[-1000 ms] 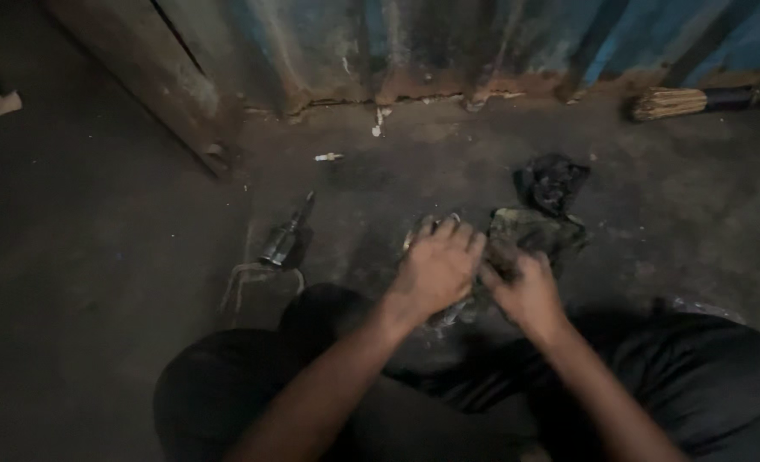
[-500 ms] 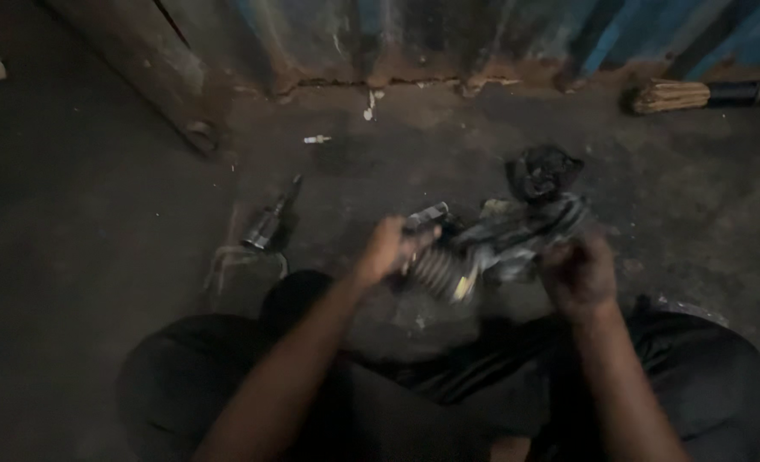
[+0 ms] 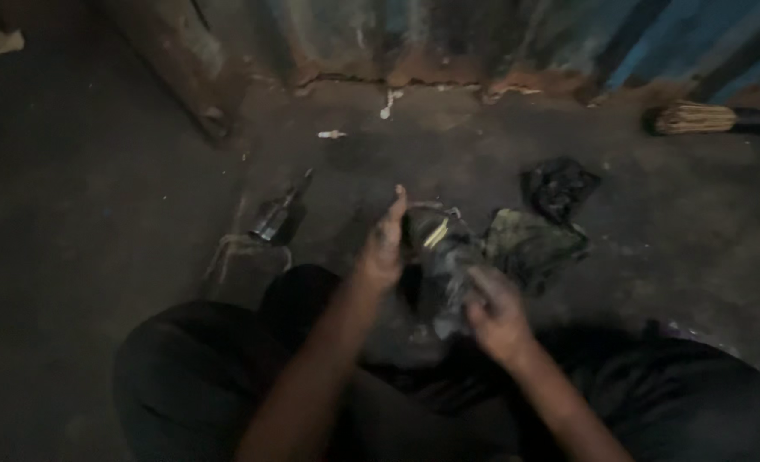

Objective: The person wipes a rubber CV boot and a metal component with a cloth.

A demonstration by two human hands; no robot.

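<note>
I sit on a dark, dirty floor with my knees apart. My left hand (image 3: 384, 244) grips the upper end of a greasy grey metal part (image 3: 438, 257) with a ribbed dark end and a pale yellow mark. My right hand (image 3: 495, 310) holds the part's lower end from the right. The part is held up between my legs, tilted and blurred. Just right of it a crumpled dark green rag (image 3: 529, 244) lies on the floor.
A small metal tool (image 3: 279, 218) with thin wires lies on the floor left of my hands. A black crumpled bag (image 3: 559, 186) sits behind the rag. A rusty corrugated wall (image 3: 448, 43) runs along the back, with a straw broom (image 3: 696, 118) at its right foot.
The part was stretched out wide between my hands half a second ago. Now both hands have come closer together and hold it more upright, near my body.
</note>
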